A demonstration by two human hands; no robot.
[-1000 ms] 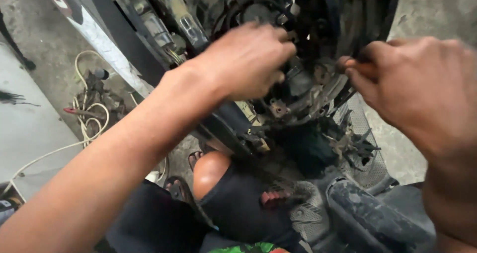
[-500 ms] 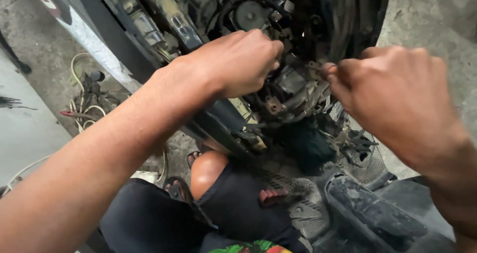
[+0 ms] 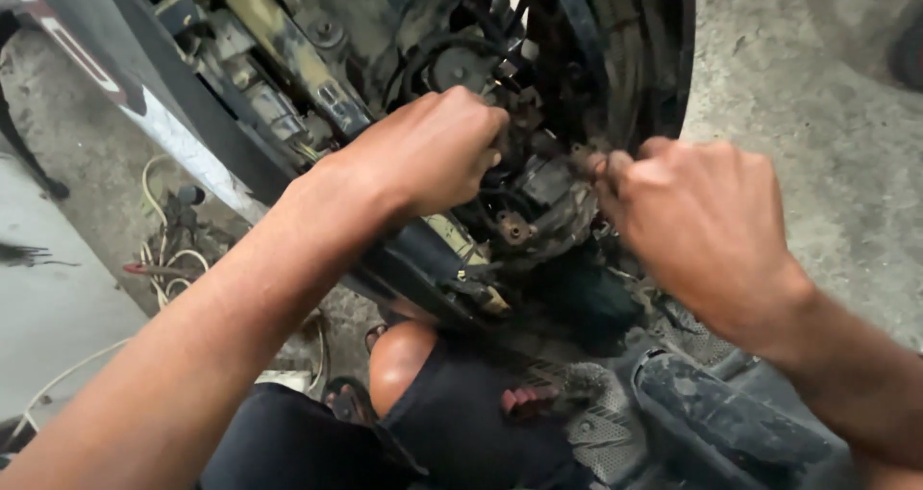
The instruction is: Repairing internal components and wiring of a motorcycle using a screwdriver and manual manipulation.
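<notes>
Gripping grimy engine parts (image 3: pixel 538 197): left hand (image 3: pixel 428 153), right hand (image 3: pixel 697 221).

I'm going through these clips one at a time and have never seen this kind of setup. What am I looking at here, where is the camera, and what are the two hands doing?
The picture comes from a camera worn on a person's head, looking down at their own bare hands. There is no robot. The left hand is curled in a closed grip around a part deep in the dirty engine area of a two-wheeled vehicle; exactly what it clasps is hidden by the fingers. The right hand pinches a small grimy metal piece at the side of the same assembly. A dark body panel runs diagonally at upper left. Below, the person's bent knee shows through torn dark trousers. On the concrete floor, at left, lie pale cables.
</notes>
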